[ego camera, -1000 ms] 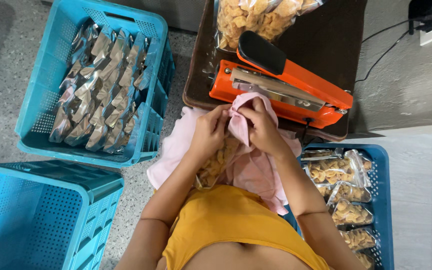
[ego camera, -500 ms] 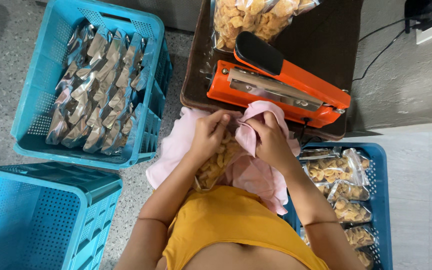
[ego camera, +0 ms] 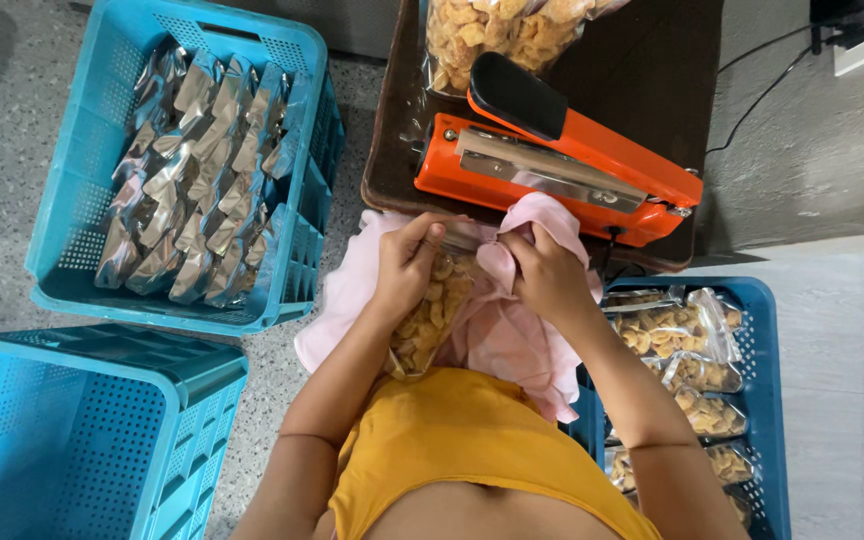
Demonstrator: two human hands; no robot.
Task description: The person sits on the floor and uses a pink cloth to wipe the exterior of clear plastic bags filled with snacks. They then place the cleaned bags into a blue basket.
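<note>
My left hand [ego camera: 407, 265] grips the top of a clear bag of yellow chips [ego camera: 430, 320] that rests on my lap. My right hand [ego camera: 544, 270] pinches a pink cloth [ego camera: 512, 345] against the bag's mouth. The cloth is spread over my lap under the bag. Just beyond my hands sits an orange heat sealer [ego camera: 562, 165] with a black handle, its arm raised, on a dark brown table [ego camera: 642, 70].
A teal crate [ego camera: 297, 200] of sealed silvery packets stands on the floor at left. Another teal crate [ego camera: 72, 440] is at lower left. A blue crate [ego camera: 767, 400] of chip bags is at right. A large bag of chips [ego camera: 497, 30] lies on the table. Cable and wall socket [ego camera: 857, 30] at upper right.
Both hands have dropped slightly toward my lap, away from the sealer. The right hand has shifted its pinch on the pink cloth at the bag's mouth.
</note>
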